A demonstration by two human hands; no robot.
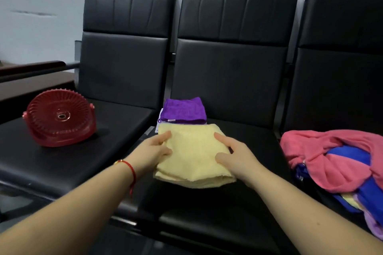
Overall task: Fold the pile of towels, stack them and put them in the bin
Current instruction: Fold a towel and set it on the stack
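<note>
A folded pale yellow towel [192, 155] lies on the middle black seat. My left hand [154, 152] grips its left edge, thumb on top and fingers curled round the side. On the towel's right edge, my right hand [236, 156] holds on in the same way. Just behind it sits a stack of folded towels [183, 112] with a purple one on top and a white edge showing under it. A loose pile of towels [335, 163], pink over blue, yellow and lilac, lies on the right seat. The red slatted bin [60, 118] rests tipped on its side on the left seat.
Three black padded chairs stand in a row, with the backrests [230, 47] close behind the towels. A dark armrest [31, 68] and a table edge are at the far left. The front of the middle seat [207, 213] is bare.
</note>
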